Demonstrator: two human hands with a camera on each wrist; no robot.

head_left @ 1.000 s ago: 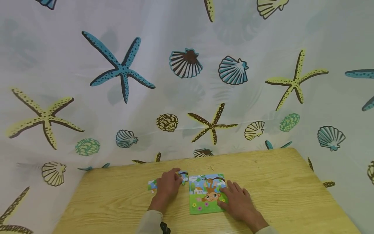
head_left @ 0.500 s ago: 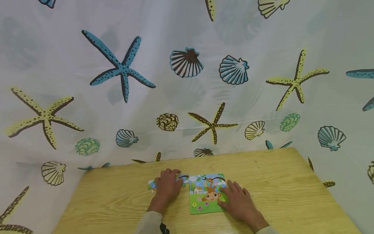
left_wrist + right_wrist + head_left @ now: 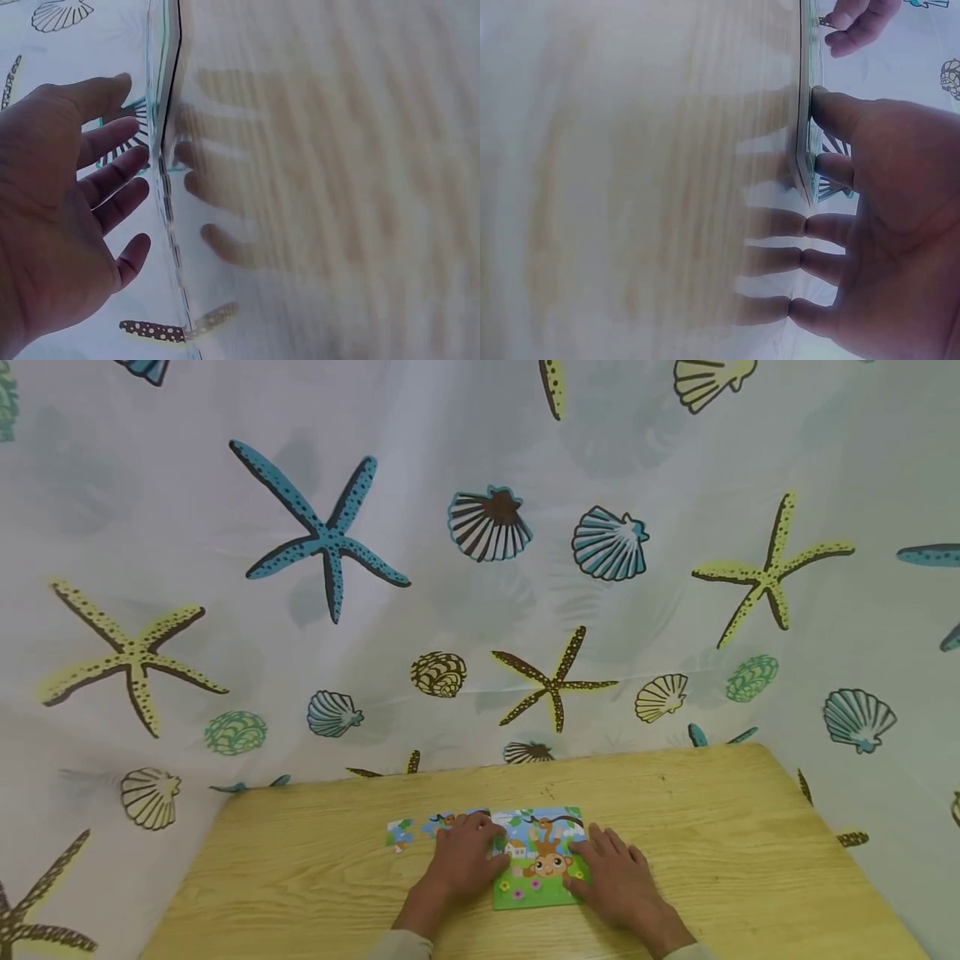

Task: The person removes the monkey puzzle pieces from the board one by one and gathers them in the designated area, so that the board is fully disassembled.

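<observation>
A square picture puzzle (image 3: 546,863) of a monkey hanging from a branch lies flat on the wooden table. My left hand (image 3: 461,858) is at its upper left edge, fingers spread over the picture's left side. In the left wrist view, nothing shows between the thumb and fingers of that hand (image 3: 64,202). Along the puzzle's right edge rests my right hand (image 3: 618,878). The right wrist view shows its thumb and forefinger touching the puzzle's edge (image 3: 805,112), while the other fingertips meet the table.
Loose puzzle pieces lie left of the puzzle: one blue and green piece (image 3: 401,833), and another with a branch print (image 3: 442,822) partly behind my left hand. A cloth (image 3: 480,610) printed with starfish and shells hangs behind the wooden table (image 3: 300,860).
My left hand has moved right and slightly nearer, from above the loose pieces to the puzzle's left edge. The right hand stays at the puzzle's right edge. The head view has shifted slightly.
</observation>
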